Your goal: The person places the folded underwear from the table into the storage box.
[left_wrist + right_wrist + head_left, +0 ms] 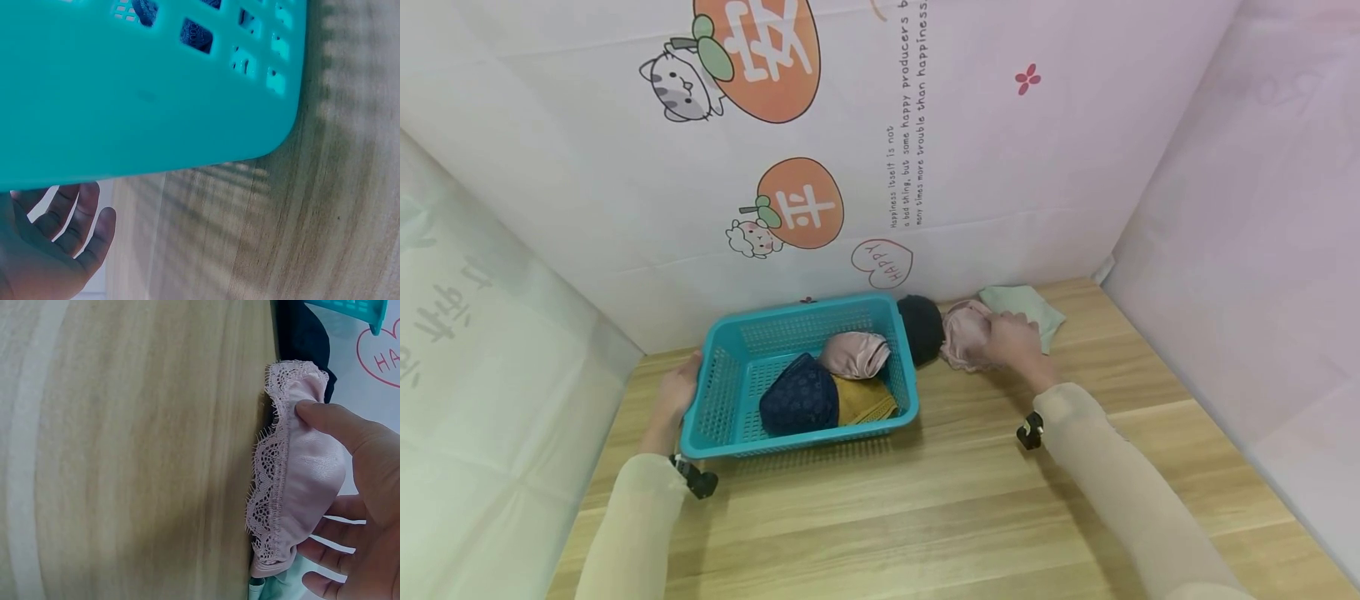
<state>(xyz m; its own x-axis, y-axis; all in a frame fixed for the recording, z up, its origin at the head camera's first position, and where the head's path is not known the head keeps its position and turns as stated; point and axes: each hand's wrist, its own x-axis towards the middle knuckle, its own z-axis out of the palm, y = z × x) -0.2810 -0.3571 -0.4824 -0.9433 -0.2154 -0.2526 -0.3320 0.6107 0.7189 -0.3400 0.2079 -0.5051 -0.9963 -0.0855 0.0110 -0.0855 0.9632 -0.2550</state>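
The right hand (1017, 340) pinches a pink lace-edged garment (309, 481) at the back of the desk (865, 517), its thumb on the satin. A pale green cloth (1028, 307) lies beside it on the right, a black garment (920, 329) on the left, next to a teal basket (907, 367). Inside the basket, a navy garment (800, 396), a folded pink bundle (853, 354) and a mustard cloth (863, 400) sit together. The left hand (677, 390) is at the basket's left end; whether it grips, I cannot tell.
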